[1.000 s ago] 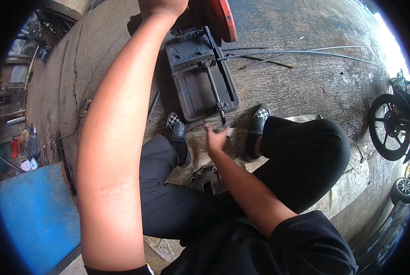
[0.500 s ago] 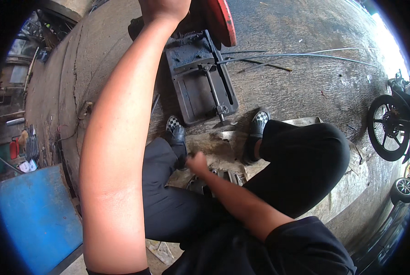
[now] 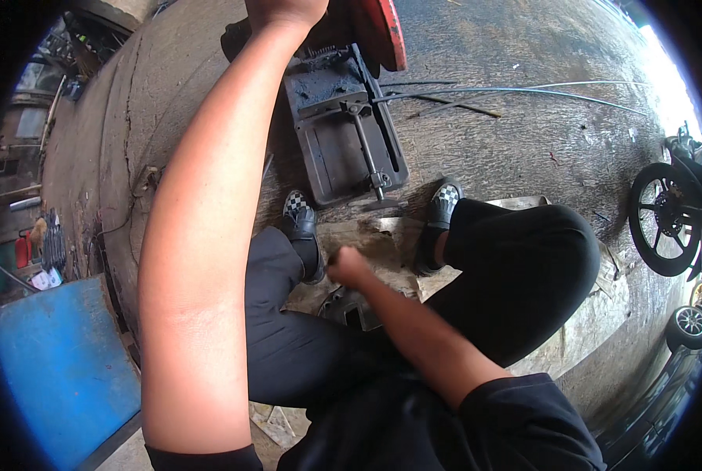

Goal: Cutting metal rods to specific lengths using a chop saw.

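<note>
My left arm stretches forward to a cut-off saw with a red guard. My left hand is at the top edge beside the guard; its fingers are out of sight. The saw's dark grey metal base carries a clamp screw. Thin metal rods stick out from its right side. Low between my shoes is my right hand, fingers curled closed and slightly blurred; what they hold, if anything, I cannot make out. Just below it, a dark metal part is partly hidden by my forearm.
Worn sheeting covers the ground under my legs. A blue-topped table stands at the left, with a red bottle-like item beyond it. A motorcycle wheel and a car wheel are at the right.
My right hand has shifted slightly right and up, showing more of the dark metal part beneath. The left arm stays nearly where it was; the view has tilted slightly.
</note>
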Available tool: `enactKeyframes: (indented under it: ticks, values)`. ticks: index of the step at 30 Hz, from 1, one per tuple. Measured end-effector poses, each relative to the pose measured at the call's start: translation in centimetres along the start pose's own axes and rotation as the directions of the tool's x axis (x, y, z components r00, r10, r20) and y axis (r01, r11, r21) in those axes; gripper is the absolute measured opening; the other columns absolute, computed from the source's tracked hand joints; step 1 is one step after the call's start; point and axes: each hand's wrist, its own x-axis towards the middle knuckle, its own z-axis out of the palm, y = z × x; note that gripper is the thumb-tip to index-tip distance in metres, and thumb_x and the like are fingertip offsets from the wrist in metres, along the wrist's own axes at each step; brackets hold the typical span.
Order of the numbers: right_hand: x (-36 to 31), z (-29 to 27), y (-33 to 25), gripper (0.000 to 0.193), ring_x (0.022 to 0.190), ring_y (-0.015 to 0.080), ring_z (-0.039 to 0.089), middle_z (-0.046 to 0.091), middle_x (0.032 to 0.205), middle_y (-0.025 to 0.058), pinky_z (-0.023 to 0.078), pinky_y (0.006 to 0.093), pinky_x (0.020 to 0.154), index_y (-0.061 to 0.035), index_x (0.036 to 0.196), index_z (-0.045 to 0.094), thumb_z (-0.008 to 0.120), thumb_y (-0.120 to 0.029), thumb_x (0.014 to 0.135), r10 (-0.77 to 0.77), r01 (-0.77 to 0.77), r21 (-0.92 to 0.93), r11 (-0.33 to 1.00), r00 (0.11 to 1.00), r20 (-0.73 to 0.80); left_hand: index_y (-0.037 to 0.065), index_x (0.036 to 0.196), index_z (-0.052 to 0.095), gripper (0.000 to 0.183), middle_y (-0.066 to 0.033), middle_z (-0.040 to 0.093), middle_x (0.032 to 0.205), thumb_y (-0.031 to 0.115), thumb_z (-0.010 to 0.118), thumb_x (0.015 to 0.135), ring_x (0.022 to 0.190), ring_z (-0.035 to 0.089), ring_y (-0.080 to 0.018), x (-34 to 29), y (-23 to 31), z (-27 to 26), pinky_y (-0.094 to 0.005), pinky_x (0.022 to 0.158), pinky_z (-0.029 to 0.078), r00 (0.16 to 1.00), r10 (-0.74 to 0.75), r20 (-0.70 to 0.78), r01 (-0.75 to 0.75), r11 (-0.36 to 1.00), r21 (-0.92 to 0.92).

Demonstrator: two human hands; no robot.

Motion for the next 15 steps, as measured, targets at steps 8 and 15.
enactKeyframes:
  ticks: [8,15]
  values:
    - [6.1,-2.8,3.7,0.056,0.110,0.0368,0.059,0.061,0.120,0.0233,0.044,0.0420,0.096,0.0042,0.123,0.054,0.072,-0.027,0.081,0.665,-0.119,0.722,0.681,0.513,-0.542,0.002,0.079,0.059,0.008,-0.0105,0.057,0.066,0.004,0.061,0.072,0.062,0.058,-0.0248,-0.9,0.8,0.4,-0.0356,0.059,0.047,0.999,0.018,-0.027,-0.018,1.000,0.002]
    - [3.4,-1.8,1.0,0.035,0.089,0.0312,0.064,0.068,0.090,0.0186,0.049,0.0378,0.084,0.0001,0.113,0.062,0.063,-0.021,0.084,0.007,-0.026,-0.023,0.999,0.802,-0.597,0.000,0.081,0.056,0.010,-0.0123,0.055,0.065,0.007,0.061,0.075,0.061,0.058,-0.0285,-0.4,0.4,-0.5,-0.0378,0.058,0.047,0.999,0.030,0.041,-0.030,1.000,-0.005]
